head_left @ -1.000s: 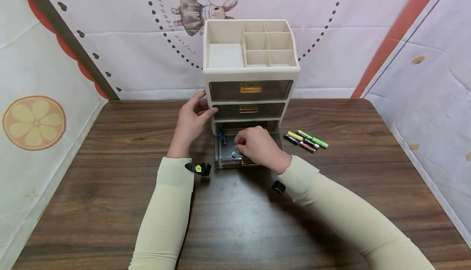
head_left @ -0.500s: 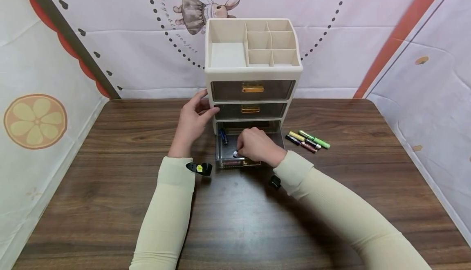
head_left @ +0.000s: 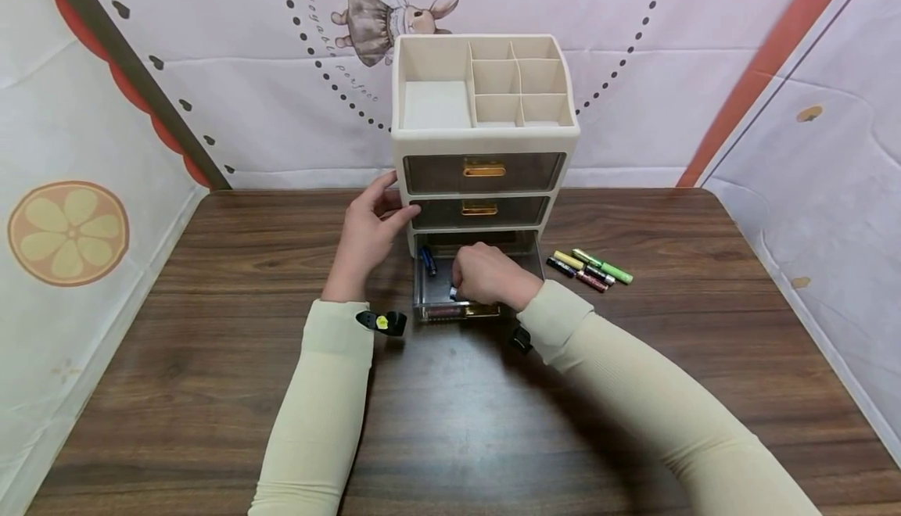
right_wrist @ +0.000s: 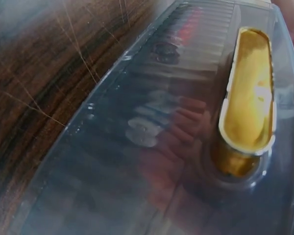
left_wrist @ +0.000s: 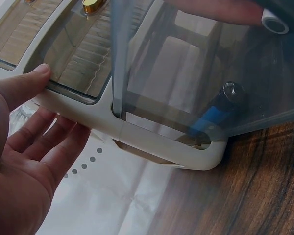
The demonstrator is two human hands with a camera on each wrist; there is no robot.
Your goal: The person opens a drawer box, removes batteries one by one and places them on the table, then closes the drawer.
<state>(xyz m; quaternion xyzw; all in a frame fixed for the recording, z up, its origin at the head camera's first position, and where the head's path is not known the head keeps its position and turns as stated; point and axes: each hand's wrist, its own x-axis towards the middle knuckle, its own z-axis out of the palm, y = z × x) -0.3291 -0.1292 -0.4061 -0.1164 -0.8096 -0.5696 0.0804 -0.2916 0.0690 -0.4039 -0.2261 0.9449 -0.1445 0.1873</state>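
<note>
A cream desktop organizer stands at the back of the table, its clear bottom drawer pulled out. My left hand holds the organizer's left edge, thumb on the front and fingers against the side. Inside the drawer, my right hand pinches a pale battery near the drawer floor; its end pokes out beside the fingers. A blue battery lies toward the drawer's left wall. Through the drawer's front panel in the right wrist view, blurred, shows a red and dark battery.
Several batteries in green, yellow, black and red lie on the table to the right of the organizer. Two upper drawers with gold handles are closed. A printed cloth hangs behind the table.
My right hand has lowered slightly and closed round the pale battery, which shows less than before. The left hand keeps its place on the organizer.
</note>
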